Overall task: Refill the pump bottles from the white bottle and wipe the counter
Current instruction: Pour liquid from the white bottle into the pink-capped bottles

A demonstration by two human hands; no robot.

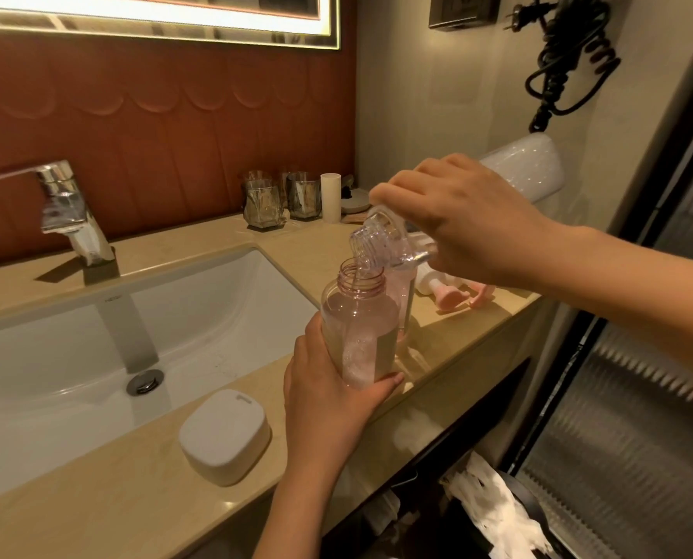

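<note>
Head view: the left hand (pixel 328 401) has its fingers wrapped round an uncapped pink bottle (pixel 356 316) at the front edge of the worktop (pixel 135 498), part filled with clear, bubbly liquid. The right hand (pixel 469 223) grips the tipped white bottle (pixel 524 167), and a thin stream runs into the pink neck. The beige label (pixel 386 353) shows no readable writing. A second pink bottle (pixel 402 300) stands just behind, with two pink pump heads (pixel 447 297) lying nearby.
</note>
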